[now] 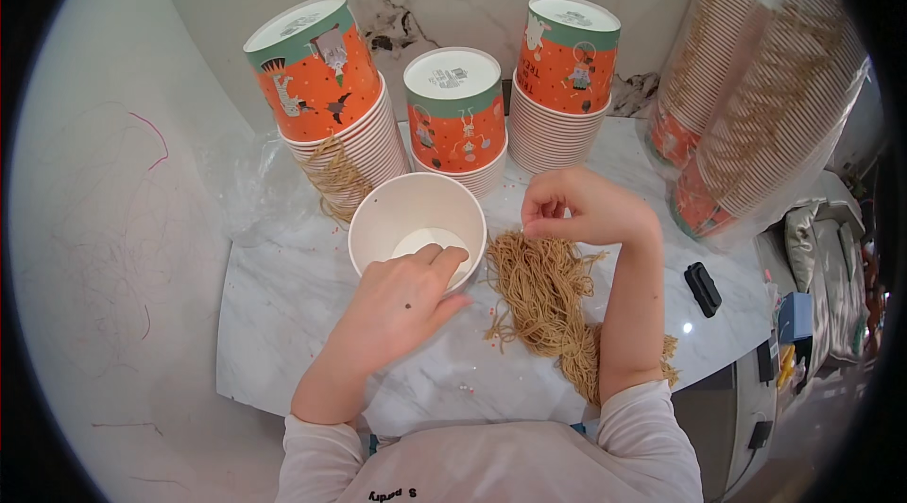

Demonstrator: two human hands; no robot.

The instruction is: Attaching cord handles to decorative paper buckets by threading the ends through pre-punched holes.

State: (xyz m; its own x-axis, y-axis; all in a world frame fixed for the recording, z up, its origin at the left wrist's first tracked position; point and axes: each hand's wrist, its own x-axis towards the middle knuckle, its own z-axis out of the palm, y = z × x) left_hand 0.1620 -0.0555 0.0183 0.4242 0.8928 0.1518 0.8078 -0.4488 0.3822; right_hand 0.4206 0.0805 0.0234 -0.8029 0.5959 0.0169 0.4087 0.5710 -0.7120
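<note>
Right now my left hand point(402, 300) rests on the near rim of an upright white paper cup point(417, 220), fingers point(444, 262) curled together over the edge and thumb outside, steadying it on the marble bench point(283, 314). My right hand point(590, 208) hovers just beside the cup's right side, its fingertips point(534, 220) pinched on a few strands at the top of a bundle of tan string point(543, 290), which lies on the bench between my forearms and trails back toward my right elbow. To do this well, I judge I should keep the pinch small so only a strand or two lifts free, draw it up slowly so the rest of the bundle does not drag or knot, and hold the cup firm so it does not tip. The cup looks empty; I see only its pale bottom. Behind it stand three stacks of the same cups turned upside down, with orange and green printed sides: the left stack point(331, 116), leaning slightly, has a tuft of tan string point(335, 182) hanging against it; the middle stack point(456, 120) is touching the open cup's far side or nearly so; the right stack point(564, 87) stands just beyond my right hand. At far right, more nested cups in clear plastic sleeves point(756, 97) lean against the wall, and a small black object point(702, 288) lies near them.
</note>
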